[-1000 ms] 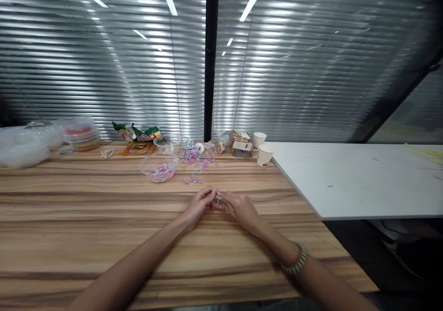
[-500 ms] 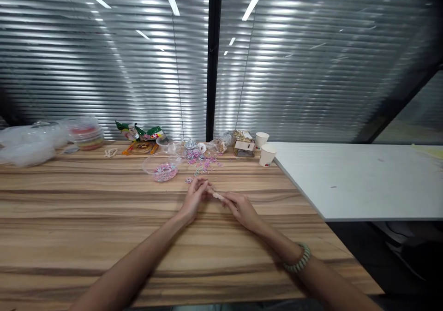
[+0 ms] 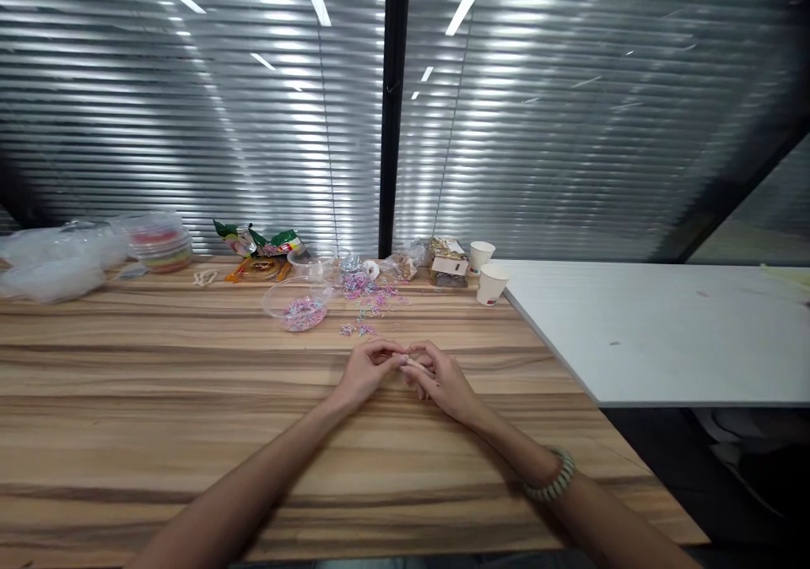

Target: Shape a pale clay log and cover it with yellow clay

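Observation:
My left hand [image 3: 368, 372] and my right hand [image 3: 446, 385] meet over the middle of the wooden table, fingertips nearly touching. Between them runs a small, pale, narrow strip [image 3: 418, 366], too small to name surely. My left thumb and forefinger pinch its left end. The fingers of my right hand are bent around its other end, hiding part of it. Just beyond my left hand lie small pink, blue and white pieces [image 3: 365, 330]. More of these pieces fill the bottom of a clear plastic bowl [image 3: 271, 300], left of them.
Two paper cups [image 3: 492, 284] stand at the back right, near a small model-like box [image 3: 448, 262]. Snack packets [image 3: 259, 257] lie at the back left. Stacked plastic tubs [image 3: 158, 244] and clear bags [image 3: 56, 261] sit farther left. A white table [image 3: 664, 333] adjoins on the right.
My left hand has moved right, closer to my right hand. The pale strip now lies more within my right fingers, which have bent in around it.

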Demonstrator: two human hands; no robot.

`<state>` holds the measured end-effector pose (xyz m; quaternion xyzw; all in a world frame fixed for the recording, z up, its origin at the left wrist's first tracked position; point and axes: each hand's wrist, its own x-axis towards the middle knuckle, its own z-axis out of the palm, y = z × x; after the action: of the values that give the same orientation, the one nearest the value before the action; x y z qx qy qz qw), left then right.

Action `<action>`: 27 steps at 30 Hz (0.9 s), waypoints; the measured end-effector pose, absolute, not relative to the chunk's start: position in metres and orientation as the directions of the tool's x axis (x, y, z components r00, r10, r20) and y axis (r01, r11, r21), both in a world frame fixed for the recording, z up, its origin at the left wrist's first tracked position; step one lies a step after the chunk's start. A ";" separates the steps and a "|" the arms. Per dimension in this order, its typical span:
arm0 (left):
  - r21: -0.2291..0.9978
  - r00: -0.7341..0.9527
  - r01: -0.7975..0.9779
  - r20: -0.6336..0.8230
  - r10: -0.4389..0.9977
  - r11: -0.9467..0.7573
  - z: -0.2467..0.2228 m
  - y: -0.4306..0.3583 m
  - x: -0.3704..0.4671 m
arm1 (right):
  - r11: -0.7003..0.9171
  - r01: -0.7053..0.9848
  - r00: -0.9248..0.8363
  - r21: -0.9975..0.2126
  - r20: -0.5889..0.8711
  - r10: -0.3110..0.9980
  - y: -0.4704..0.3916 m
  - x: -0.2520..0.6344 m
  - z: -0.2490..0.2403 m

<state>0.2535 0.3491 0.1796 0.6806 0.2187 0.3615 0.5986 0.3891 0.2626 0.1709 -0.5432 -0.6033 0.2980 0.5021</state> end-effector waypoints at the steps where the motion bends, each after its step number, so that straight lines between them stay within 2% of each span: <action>1: 0.973 0.645 -0.131 0.230 0.729 -0.191 0.179 0.349 0.254 | 0.217 0.285 0.116 -0.933 0.259 0.959 0.263 0.389 0.171; 6: 0.993 0.747 -0.108 0.111 0.655 -0.046 0.180 0.345 0.254 | 0.194 0.001 0.166 -0.981 0.192 0.967 0.263 0.385 0.179; 10: 0.994 0.802 -0.102 0.098 0.590 -0.026 0.183 0.339 0.255 | 0.198 -0.021 0.181 -0.980 0.191 0.965 0.264 0.386 0.181; 12: 0.990 0.792 -0.080 0.135 0.596 -0.118 0.183 0.340 0.254 | 0.205 0.040 0.227 -0.978 0.209 0.951 0.266 0.388 0.179; 14: 0.953 0.734 -0.013 0.215 0.644 -0.302 0.182 0.345 0.251 | 0.204 0.109 0.288 -0.973 0.227 0.930 0.267 0.391 0.176; 16: 0.871 0.647 0.086 0.321 0.692 -0.483 0.181 0.355 0.246 | 0.196 0.170 0.350 -0.966 0.245 0.904 0.268 0.393 0.175; 18: 0.791 0.592 0.165 0.398 0.701 -0.589 0.179 0.365 0.241 | 0.182 0.217 0.387 -0.959 0.256 0.886 0.268 0.394 0.175; 24: 0.618 0.601 0.375 0.406 0.689 -0.691 0.168 0.387 0.233 | 0.149 0.182 0.392 -0.972 0.211 0.896 0.267 0.391 0.176; 27: 0.630 0.573 0.352 0.440 0.692 -0.692 0.163 0.391 0.234 | 0.149 0.129 0.357 -0.980 0.186 0.915 0.268 0.389 0.176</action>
<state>0.2337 0.3907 0.1625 0.8523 0.3062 0.3460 0.2451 0.3891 0.2683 0.1759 -0.5642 -0.4626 0.3276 0.6003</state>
